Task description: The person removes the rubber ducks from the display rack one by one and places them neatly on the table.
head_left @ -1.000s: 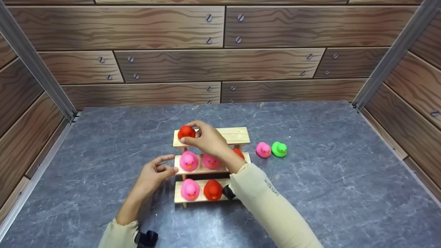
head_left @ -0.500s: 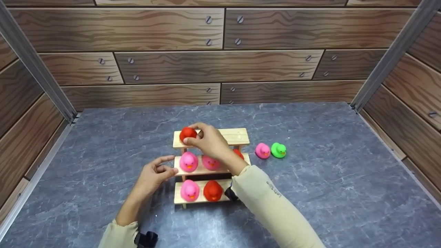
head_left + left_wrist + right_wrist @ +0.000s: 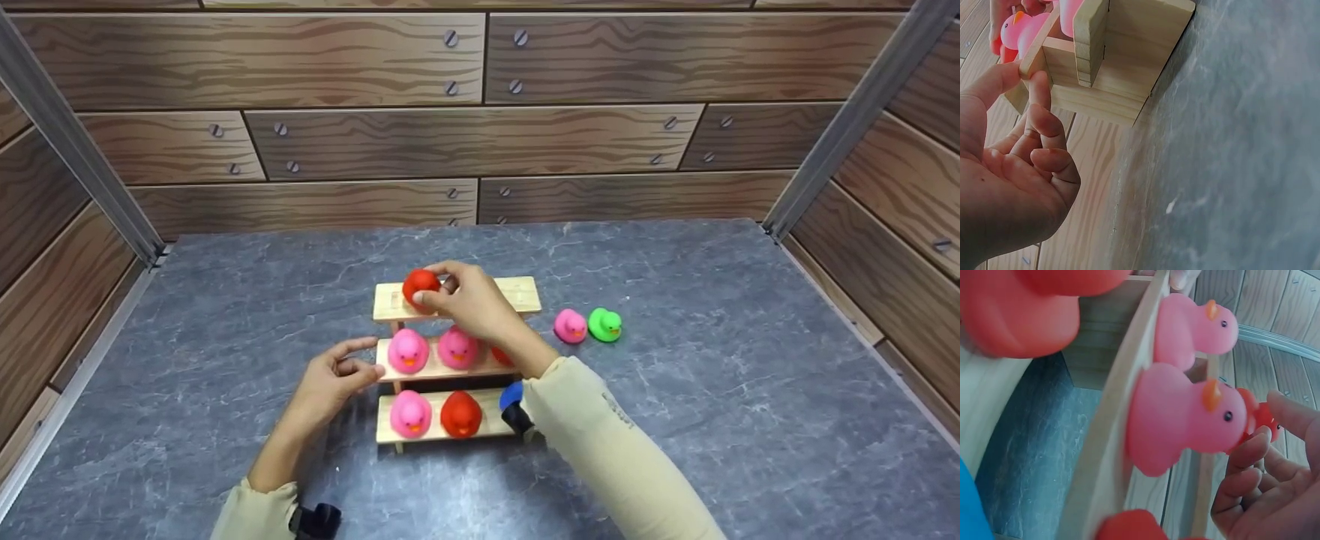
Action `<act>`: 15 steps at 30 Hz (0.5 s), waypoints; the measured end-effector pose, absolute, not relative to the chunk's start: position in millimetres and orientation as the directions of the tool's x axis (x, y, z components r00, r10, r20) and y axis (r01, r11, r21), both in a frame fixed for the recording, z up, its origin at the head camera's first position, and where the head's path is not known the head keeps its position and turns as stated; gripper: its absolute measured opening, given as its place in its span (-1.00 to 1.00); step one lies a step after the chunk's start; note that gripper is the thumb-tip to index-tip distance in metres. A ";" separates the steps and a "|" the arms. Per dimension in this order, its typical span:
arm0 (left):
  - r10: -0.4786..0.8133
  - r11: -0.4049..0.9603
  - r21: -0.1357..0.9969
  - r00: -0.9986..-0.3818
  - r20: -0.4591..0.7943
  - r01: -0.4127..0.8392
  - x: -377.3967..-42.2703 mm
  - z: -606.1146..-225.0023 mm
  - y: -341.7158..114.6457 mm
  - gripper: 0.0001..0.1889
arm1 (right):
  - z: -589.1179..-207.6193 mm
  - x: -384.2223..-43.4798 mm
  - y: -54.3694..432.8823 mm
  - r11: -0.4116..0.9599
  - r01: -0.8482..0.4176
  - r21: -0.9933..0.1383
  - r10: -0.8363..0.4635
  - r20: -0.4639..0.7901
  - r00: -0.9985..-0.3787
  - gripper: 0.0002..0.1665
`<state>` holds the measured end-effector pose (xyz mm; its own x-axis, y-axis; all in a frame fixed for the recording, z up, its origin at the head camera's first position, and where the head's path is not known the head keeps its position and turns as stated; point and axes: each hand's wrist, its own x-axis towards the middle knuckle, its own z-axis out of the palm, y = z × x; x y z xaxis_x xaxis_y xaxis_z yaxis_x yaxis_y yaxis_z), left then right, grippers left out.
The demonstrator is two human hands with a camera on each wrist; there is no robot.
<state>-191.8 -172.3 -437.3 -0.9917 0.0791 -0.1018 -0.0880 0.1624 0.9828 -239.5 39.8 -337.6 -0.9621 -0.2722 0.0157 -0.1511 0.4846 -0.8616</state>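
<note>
A small three-tier wooden shelf point(image 3: 484, 427) stands on the grey marbled table. At its top tier, my right hand point(image 3: 480, 300) pinches a red rubber duck point(image 3: 421, 288) between thumb and fingers, left of the middle. My left hand point(image 3: 330, 386) pinches the left end of the middle tier, as the left wrist view shows at the shelf end point(image 3: 1033, 59). On the middle tier sit two pink ducks point(image 3: 408, 351) and a red duck point(image 3: 501, 356) half hidden by my right hand. Below, a pink duck point(image 3: 410, 414), a red duck point(image 3: 461, 414) and a partly covered blue duck point(image 3: 511, 395) share the bottom tier.
To the right of the shelf, a pink duck point(image 3: 571, 326) and a green duck point(image 3: 605, 325) sit side by side on the table point(image 3: 712, 390). Wood-patterned panels point(image 3: 480, 142) wall in the back and both sides.
My right hand has moved the red duck a little rightward along the top tier, uncovering part of the blue duck. My left hand has kept its place at the middle tier.
</note>
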 end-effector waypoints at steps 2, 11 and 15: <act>0.077 0.163 0.983 -0.992 -0.099 -0.085 -192.0 -437.1 -172.2 -0.48 | -334.9 -239.0 42.7 0.484 -0.166 -0.859 -0.267 0.035 -0.963 -0.53; 0.078 0.160 0.984 -0.993 -0.094 -0.080 -192.0 -438.2 -172.5 -0.48 | -326.5 -239.5 60.4 0.451 -0.204 -0.869 -0.258 0.091 -0.962 -0.53; 0.079 0.148 0.986 -0.993 -0.091 -0.079 -192.0 -438.3 -172.2 -0.48 | -325.8 -239.0 72.0 0.431 -0.216 -0.876 -0.265 0.106 -0.959 -0.53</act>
